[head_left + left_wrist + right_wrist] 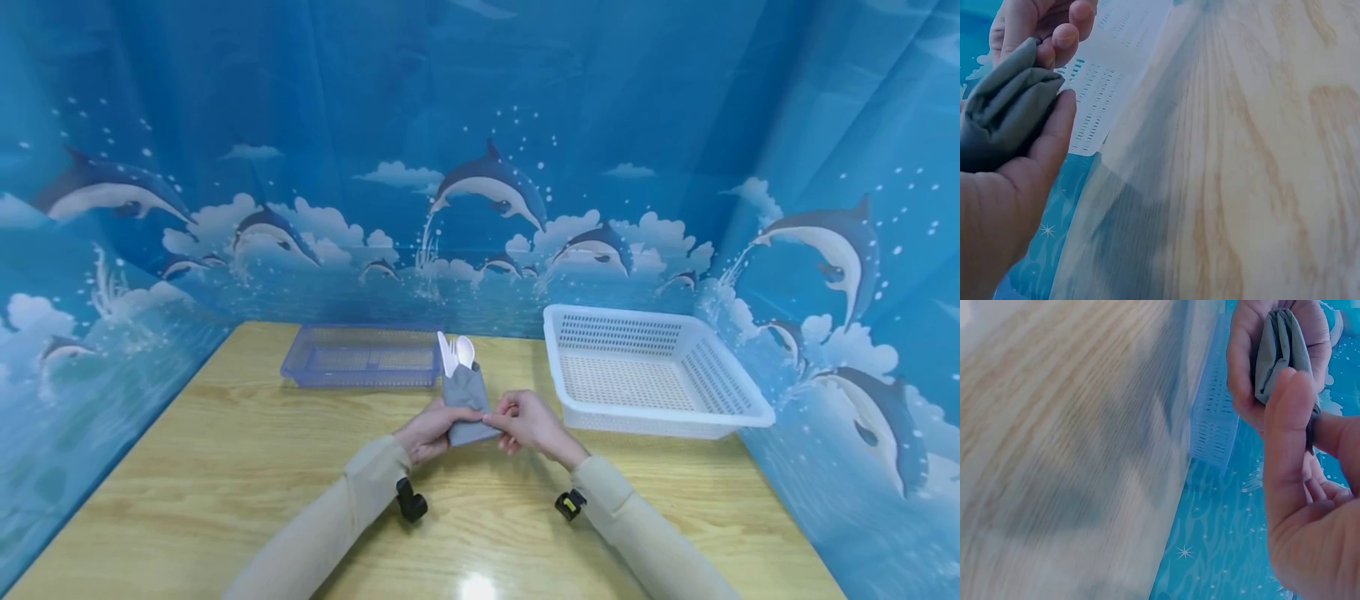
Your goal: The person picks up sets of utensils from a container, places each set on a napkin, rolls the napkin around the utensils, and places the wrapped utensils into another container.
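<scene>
A folded grey cloth (465,390) is wrapped around white cutlery, whose upper ends stick out of its top: a knife (444,348), a fork (452,353) and a spoon (465,350). My left hand (432,431) holds the bundle from the left, thumb across its front. From the right, my right hand (527,423) pinches a bit of the cloth between thumb and forefinger. Both wrist views show layered folds at the near end of the cloth (1007,106); the cutlery is hidden there.
Behind the hands to the left lies a clear purple-blue plastic basket (363,379). A larger white perforated basket (663,417) stands to the right. Both rest on a wood-grain table (225,467). A blue dolphin-print curtain (337,125) surrounds the table's back and sides.
</scene>
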Action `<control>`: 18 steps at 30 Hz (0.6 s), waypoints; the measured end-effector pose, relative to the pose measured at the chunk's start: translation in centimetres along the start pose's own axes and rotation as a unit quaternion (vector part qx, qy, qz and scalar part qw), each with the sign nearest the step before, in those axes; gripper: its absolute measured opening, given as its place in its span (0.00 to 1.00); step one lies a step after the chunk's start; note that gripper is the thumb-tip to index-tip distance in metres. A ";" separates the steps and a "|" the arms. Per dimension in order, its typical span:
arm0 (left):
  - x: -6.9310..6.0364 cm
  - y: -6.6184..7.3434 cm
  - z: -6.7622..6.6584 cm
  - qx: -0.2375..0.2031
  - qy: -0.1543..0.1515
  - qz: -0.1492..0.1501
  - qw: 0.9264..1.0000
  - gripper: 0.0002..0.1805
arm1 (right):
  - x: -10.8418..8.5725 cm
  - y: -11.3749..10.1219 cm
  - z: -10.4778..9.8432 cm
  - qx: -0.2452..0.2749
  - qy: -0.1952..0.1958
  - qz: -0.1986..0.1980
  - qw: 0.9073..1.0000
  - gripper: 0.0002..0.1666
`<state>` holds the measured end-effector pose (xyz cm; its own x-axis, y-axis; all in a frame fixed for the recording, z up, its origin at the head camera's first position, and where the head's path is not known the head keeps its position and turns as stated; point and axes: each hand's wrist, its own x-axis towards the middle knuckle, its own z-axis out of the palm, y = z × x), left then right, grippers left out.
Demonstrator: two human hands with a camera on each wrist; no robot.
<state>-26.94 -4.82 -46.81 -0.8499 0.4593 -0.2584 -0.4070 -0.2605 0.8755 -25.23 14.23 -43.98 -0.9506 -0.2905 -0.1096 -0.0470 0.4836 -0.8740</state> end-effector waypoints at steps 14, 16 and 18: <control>0.0 0.2 0.0 0.002 -0.013 -0.001 1.000 0.39 | -0.6 -0.4 0.0 0.026 0.011 -0.044 0.999 0.10; 0.0 0.2 -0.1 -0.010 -0.030 0.002 1.000 0.40 | -0.6 -0.4 0.0 0.036 -0.001 -0.051 0.998 0.10; 0.0 0.2 -0.2 -0.022 -0.043 0.003 0.999 0.40 | -0.6 -0.3 -0.1 0.046 -0.012 -0.056 0.997 0.10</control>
<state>-27.10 -5.05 -46.74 -0.8209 0.5290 -0.2152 -0.4181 -0.3001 0.8574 -24.65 14.38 -43.59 -0.9334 -0.3582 -0.0199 -0.1224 0.3701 -0.9209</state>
